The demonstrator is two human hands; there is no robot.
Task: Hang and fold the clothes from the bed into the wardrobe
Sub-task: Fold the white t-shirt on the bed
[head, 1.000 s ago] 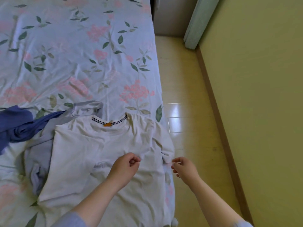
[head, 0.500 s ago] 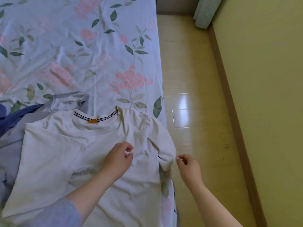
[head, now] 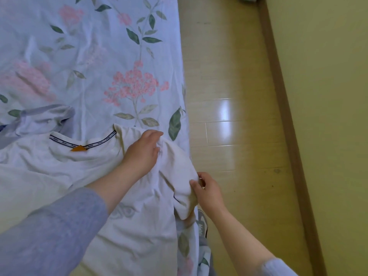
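The bed (head: 99, 46), under a pale blue sheet printed with pink flowers and green leaves, carries a cream short-sleeved T-shirt (head: 49, 172) spread flat. A crumpled lavender-grey garment (head: 45, 120) lies touching the T-shirt's far left shoulder.

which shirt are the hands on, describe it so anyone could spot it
Start at the floral bed sheet; near its floor-side edge lies a cream t-shirt, spread flat, its sleeve pinched by the right hand. Unlike the crumpled lilac garment beside it, its neckline has dark lettered tape and an orange tag.
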